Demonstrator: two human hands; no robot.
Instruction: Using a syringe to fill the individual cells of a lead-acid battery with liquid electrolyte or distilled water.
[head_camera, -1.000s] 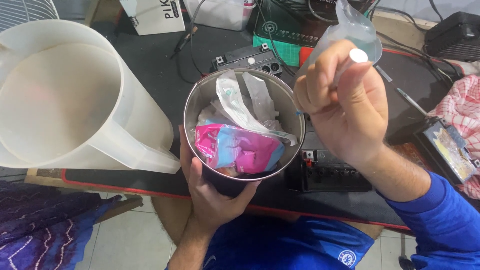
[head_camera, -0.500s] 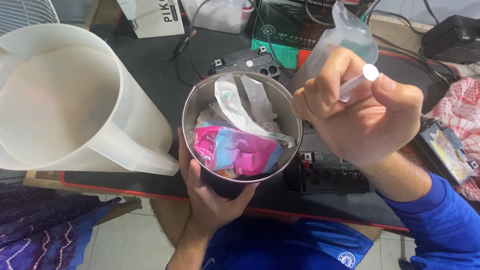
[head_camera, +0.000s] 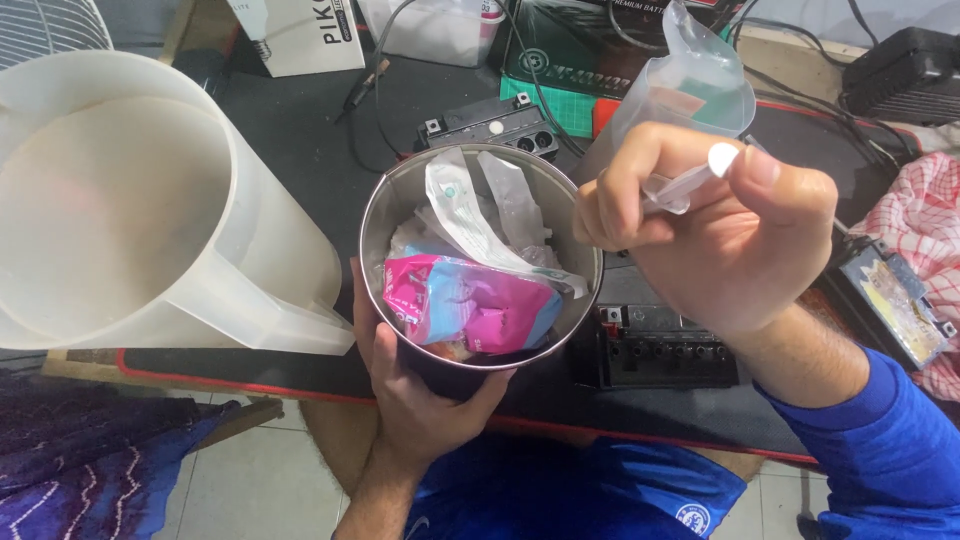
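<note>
My left hand (head_camera: 420, 400) grips a round steel cup (head_camera: 390, 205) from below, holding it over the desk's front edge. The cup is stuffed with crumpled clear plastic wrappers (head_camera: 470, 215) and a pink and blue packet (head_camera: 470, 305). My right hand (head_camera: 720, 240) hovers at the cup's right rim, fingers closed around a small clear syringe (head_camera: 690, 180) with its white plunger end by my thumb. A clear plastic measuring cup (head_camera: 690, 95) stands just behind that hand.
A large translucent white jug (head_camera: 130, 210) fills the left side on a black desk mat (head_camera: 300, 130). Black battery blocks (head_camera: 655, 345) lie right of the steel cup, with cables, boxes (head_camera: 300, 35) and a red-checked cloth (head_camera: 915, 230) behind.
My right hand has lowered and turned, bringing the syringe down from upright to lie level near the steel cup's right rim. The left hand and cup stayed put.
</note>
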